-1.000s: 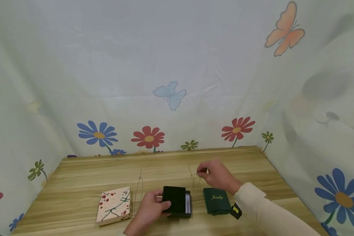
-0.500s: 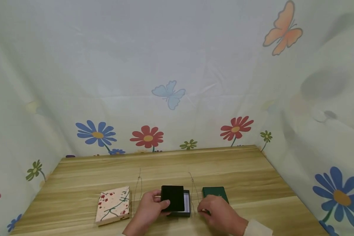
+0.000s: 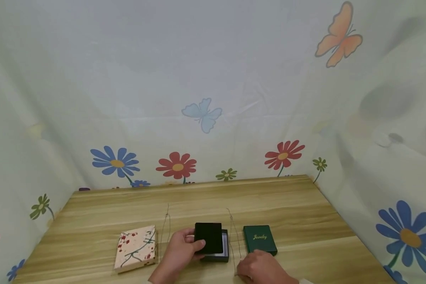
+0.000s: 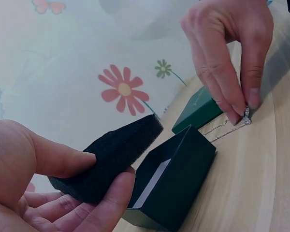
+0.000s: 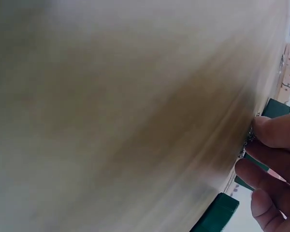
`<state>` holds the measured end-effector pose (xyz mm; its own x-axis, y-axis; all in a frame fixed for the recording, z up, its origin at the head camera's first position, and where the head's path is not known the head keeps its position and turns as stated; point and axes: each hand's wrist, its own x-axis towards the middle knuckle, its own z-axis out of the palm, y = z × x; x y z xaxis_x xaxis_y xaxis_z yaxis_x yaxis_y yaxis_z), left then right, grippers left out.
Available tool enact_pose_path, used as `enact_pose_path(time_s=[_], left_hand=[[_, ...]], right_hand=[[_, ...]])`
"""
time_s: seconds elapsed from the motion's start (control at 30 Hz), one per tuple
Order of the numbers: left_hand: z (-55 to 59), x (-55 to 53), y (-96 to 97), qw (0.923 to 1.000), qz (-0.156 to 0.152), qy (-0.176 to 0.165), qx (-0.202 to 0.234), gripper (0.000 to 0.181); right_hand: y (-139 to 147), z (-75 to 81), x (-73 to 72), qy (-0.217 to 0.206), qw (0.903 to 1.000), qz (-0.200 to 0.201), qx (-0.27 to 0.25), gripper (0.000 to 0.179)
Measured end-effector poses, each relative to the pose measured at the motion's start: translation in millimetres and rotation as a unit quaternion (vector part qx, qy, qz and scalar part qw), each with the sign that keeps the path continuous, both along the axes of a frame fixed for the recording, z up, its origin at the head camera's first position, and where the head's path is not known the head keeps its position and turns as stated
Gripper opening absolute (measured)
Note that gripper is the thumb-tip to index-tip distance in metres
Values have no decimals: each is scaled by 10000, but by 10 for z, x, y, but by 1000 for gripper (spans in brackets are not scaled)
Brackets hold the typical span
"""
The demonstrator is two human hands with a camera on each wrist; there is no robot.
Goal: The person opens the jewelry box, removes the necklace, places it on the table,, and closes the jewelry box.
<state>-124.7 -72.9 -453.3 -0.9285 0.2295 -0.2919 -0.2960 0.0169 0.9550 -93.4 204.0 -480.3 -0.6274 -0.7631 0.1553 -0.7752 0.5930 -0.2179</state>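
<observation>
My left hand (image 3: 180, 249) pinches a black foam pad (image 3: 208, 238) between thumb and fingers. Under and beside it stands an open dark green box (image 4: 181, 181), with a pale strip showing inside. To the right, my right hand (image 3: 264, 269) is low at the table, its thumb and fingertips pinching the pendant end (image 4: 247, 116) of a silver necklace. The necklace's thin chain (image 3: 233, 227) runs away from me along the table, between the box and a green lid (image 3: 260, 238) marked "Jewelry". In the right wrist view, the fingertips (image 5: 263, 130) are close on the silver pendant.
A cream box with a red-flower pattern (image 3: 135, 248) sits at the left of the wooden table (image 3: 198, 197). Another thin necklace (image 3: 167, 221) lies between that box and my left hand. A flower-printed curtain (image 3: 213, 79) surrounds the table's back and sides.
My right hand has come down and towards me, laying the raised chain lengthwise on the table and uncovering the green lid. My left hand has stayed with the foam pad.
</observation>
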Motion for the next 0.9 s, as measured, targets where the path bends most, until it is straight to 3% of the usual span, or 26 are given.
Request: enact_pose_path(time_s=[0.17, 0.27, 0.43, 0.53, 0.6, 0.67, 0.83, 0.9], left_hand=[[14, -6, 9, 10000, -21, 14, 11, 59], [4, -17, 20, 10000, -48, -16, -10, 59], [-28, -14, 51, 9998, -139, 74, 78, 60], [-46, 11, 74, 9992, -288, 162, 233, 57], [-56, 27, 90, 9984, -412, 185, 327, 56], [-59, 34, 101, 9978, -497, 204, 378, 54], [-35, 25, 84, 9972, -570, 322, 354, 52], [-23, 11, 61, 9977, -445, 515, 34, 53]], right_hand=[[14, 19, 15, 348, 9991, 229, 67, 9], [-6, 77, 24, 428, 9990, -71, -127, 11], [-101, 246, -33, -207, 9902, -1284, -514, 65], [-165, 299, -121, -850, 9818, -1540, -718, 93], [-205, 307, -173, -1169, 9776, -1538, -839, 103], [-242, 305, -215, -1303, 9756, -1488, -949, 104], [-316, 305, -313, -1419, 9721, -1331, -1309, 87], [-333, 303, -351, -1473, 9699, -1303, -1433, 82]])
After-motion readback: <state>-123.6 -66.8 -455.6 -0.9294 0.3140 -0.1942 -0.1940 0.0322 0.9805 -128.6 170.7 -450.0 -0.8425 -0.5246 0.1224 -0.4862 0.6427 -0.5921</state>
